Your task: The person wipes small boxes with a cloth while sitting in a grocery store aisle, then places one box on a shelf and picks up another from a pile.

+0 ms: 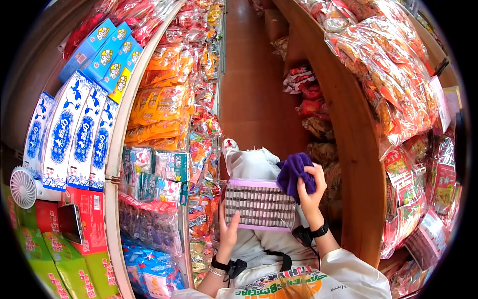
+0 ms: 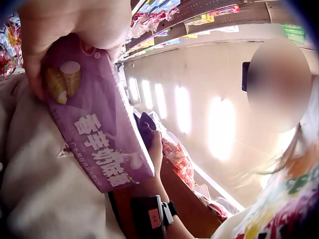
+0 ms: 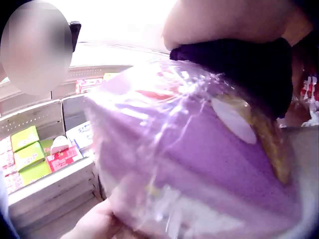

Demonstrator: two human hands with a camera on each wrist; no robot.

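Observation:
A purple box in clear plastic wrap lies over the person's lap, its face showing rows of small pieces. The left hand grips it by the left edge, thumb over the front. Up close in the left wrist view, the box has a printed side with white lettering. Bunched in the right hand is a dark purple cloth, held at the box's upper right corner. In the right wrist view the cloth overlaps the shiny wrapped box.
Shelves of bagged snacks run along the left, with blue-and-white cartons, a small white fan and a phone beyond. On the right, a wooden shelf edge borders large plastic bags. A brown floor aisle lies ahead.

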